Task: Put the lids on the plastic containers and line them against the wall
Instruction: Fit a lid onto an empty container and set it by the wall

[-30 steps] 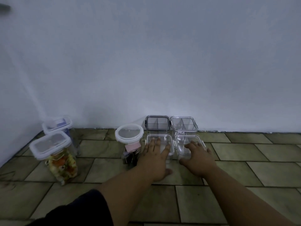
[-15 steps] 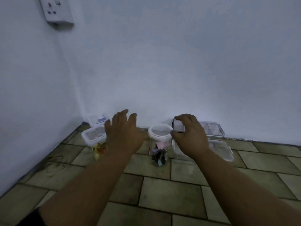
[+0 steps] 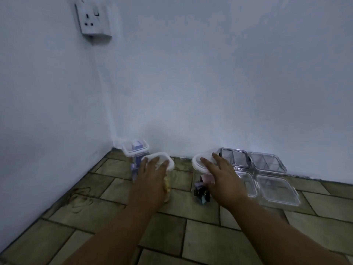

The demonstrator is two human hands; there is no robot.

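While the left hand (image 3: 150, 176) and right hand (image 3: 222, 180) lie flat on lids (image 3: 162, 157), their jars (image 3: 202, 191) are half-hidden (blurry).

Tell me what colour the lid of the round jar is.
The round jar's lid is white, best seen in the head view.

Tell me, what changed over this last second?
Both hands left the front flat boxes and swung left: the left hand now rests on the square-lidded jar, the right hand on the round-lidded jar. The boxes and the corner jar stayed put.
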